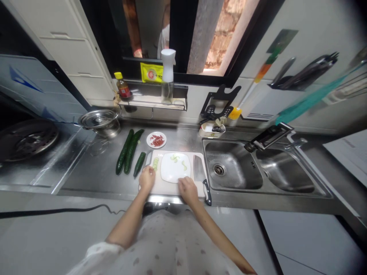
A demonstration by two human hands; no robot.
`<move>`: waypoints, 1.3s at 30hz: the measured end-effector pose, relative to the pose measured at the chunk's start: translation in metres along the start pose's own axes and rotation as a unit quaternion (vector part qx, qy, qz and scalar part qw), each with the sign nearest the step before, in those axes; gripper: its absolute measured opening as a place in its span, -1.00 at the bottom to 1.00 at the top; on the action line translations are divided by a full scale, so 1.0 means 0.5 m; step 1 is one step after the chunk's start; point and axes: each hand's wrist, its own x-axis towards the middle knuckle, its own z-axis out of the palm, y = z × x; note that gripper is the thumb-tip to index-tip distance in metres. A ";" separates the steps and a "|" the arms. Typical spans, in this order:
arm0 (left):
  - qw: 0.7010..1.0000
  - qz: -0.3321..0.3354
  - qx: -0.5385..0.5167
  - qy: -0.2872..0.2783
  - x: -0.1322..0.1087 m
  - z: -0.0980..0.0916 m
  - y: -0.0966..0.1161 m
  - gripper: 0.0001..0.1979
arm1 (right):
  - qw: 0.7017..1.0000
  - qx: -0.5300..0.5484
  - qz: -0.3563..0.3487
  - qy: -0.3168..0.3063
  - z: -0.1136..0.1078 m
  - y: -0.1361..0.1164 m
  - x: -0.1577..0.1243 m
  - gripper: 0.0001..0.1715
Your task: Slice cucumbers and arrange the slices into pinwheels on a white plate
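A white square plate (169, 172) with a few pale green cucumber slices (174, 157) lies on the white cutting board (160, 189). More cucumber slices (155, 163) form a row on the board, left of the plate. My left hand (147, 179) is closed in a pinch at the near end of that row. My right hand (188, 190) has its fingers curled at the plate's near right edge, gripping it. A kitchen knife (197, 168) rests along the board's right side, black handle towards me. A cut cucumber piece (139, 164) lies left of the board.
Two whole cucumbers (125, 152) lie further left, near a lidded steel pot (106, 124). A small plate (156, 140) of chopped red bits sits behind the board. To the right is a double sink (233, 164) with a black faucet (268, 136). Bottles stand on the shelf (149, 102).
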 end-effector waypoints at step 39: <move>0.841 0.002 -0.496 -0.215 -0.027 -0.187 0.189 -0.57 | 0.887 0.449 0.104 -0.029 -0.107 -0.115 0.174 -0.79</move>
